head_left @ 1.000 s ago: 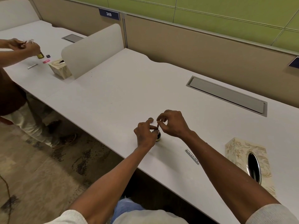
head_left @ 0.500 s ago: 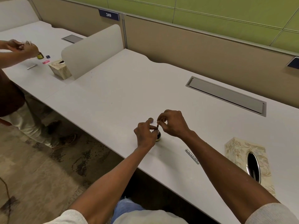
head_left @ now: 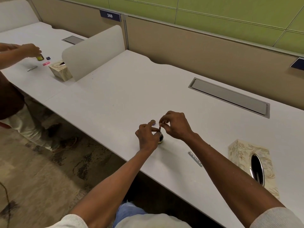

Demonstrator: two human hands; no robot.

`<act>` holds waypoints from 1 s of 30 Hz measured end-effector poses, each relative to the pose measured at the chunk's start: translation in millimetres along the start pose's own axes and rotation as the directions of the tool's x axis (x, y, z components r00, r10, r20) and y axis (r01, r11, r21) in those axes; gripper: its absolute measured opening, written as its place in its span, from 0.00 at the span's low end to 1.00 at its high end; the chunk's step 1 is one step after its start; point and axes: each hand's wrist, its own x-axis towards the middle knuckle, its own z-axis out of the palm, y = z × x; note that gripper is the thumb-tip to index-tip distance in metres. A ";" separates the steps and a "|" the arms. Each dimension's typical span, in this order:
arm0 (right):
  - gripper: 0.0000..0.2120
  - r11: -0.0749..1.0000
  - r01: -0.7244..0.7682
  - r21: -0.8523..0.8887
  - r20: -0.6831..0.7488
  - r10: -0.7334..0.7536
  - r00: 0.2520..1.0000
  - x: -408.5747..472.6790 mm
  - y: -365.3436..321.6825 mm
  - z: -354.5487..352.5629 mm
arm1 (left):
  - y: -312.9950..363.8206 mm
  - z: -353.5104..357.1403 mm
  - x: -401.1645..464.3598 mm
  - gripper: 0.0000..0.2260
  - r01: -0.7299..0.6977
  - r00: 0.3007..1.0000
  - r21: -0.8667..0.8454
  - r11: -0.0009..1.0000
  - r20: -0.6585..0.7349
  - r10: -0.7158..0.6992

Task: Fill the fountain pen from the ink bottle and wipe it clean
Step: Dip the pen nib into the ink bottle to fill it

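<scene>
left hand (head_left: 146,137) grips the ink bottle (head_left: 160,137) on the desk (head_left: 125,97). right hand (head_left: 175,125) pinches the fountain pen (head_left: 159,128) upright over it.

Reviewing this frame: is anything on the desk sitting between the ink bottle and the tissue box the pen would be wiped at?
Only the silver pen barrel lies on the white desk between the ink bottle and the tissue box. It lies flat, so a pen carried over it would probably pass clear. The right hand holds the pen part over the bottle.
</scene>
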 end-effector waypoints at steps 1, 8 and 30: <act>0.03 1.000 0.004 0.014 0.007 -0.004 1.000 0.2 0.1 -0.2 | -0.9 -0.3 0.3 0.21 0.003 1.000 -0.010 1.000 0.006 -0.003; 0.03 0.998 0.014 0.056 -0.023 -0.013 1.000 3.2 0.4 -3.0 | -5.4 0.0 2.8 0.21 0.012 1.000 -0.121 0.993 0.030 -0.008; 0.05 0.983 0.018 0.183 -0.107 0.001 0.994 4.5 -1.5 -11.9 | 2.7 -5.4 11.8 0.21 -0.050 0.998 -0.159 0.986 -0.031 0.046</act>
